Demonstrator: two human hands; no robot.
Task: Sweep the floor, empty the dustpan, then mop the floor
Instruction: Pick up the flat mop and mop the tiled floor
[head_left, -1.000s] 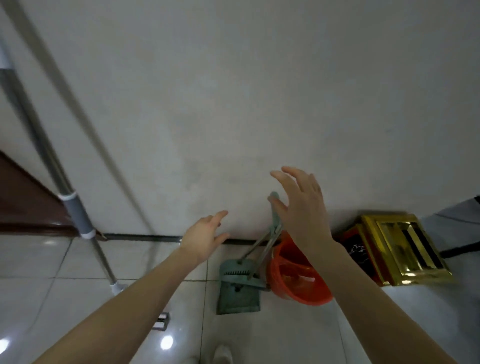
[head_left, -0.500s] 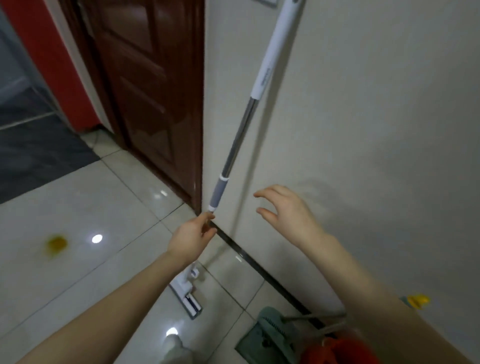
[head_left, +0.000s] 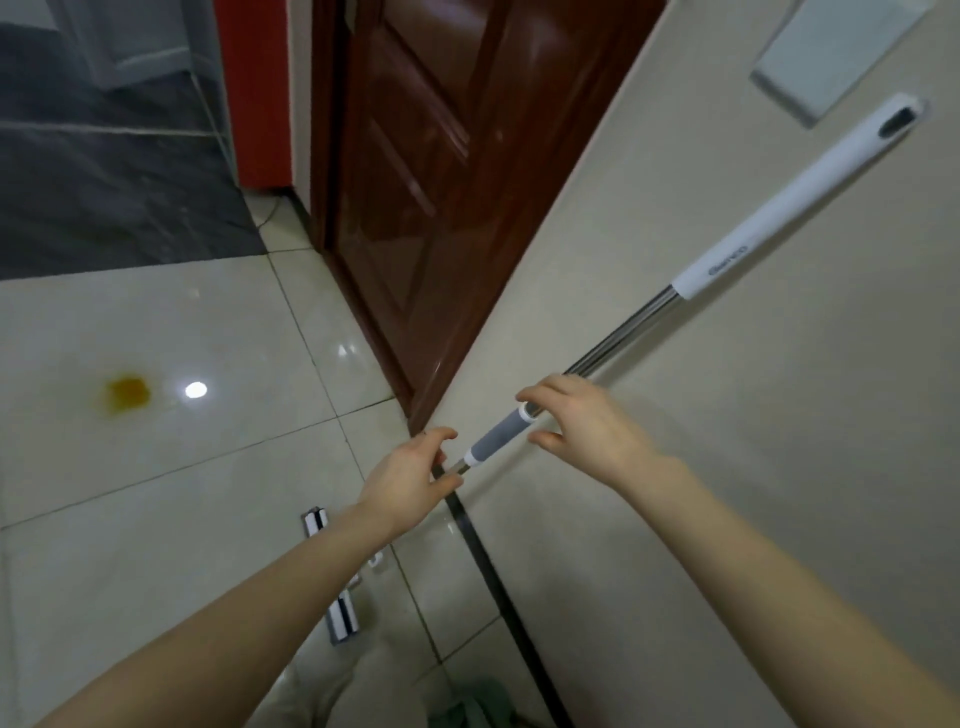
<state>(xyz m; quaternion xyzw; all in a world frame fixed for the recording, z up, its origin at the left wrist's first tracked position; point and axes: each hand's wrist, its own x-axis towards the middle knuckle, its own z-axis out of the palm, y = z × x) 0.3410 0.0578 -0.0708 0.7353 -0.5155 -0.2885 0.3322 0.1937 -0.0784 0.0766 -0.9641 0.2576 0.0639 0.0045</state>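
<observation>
Grey is the colour of the sleeve (head_left: 501, 434) on the pole of the one mop (head_left: 623, 333), and that sleeve lies right between my two hands. My left hand (head_left: 410, 478) is at the lower end of the sleeve, forefinger above the steel pole and thumb below it, spread and not closed. Whether either one touches the metal I cannot tell. My right hand (head_left: 592, 428) arches over the upper end of the sleeve, fingers curved above the pole and thumb under it, loose and holding nothing. Both hands bracket the pole and neither grasps it.

From my right hand the pole runs up and to the right, first bare steel, then one long white grip (head_left: 789, 204) seen against the beige wall (head_left: 753, 493). Below my left hand it goes down to the mop head (head_left: 343, 618), flat on the floor (head_left: 182, 493) near the wall and partly hidden by my left forearm. One black skirting strip (head_left: 488, 564) runs along the foot of the wall. Farther left on the pale tiles is one yellow-brown stain (head_left: 127, 392), well apart from the mop head. One dark red-brown door (head_left: 441, 182) stands beyond my hands, and one pale panel (head_left: 831, 57) is mounted high on the wall.
</observation>
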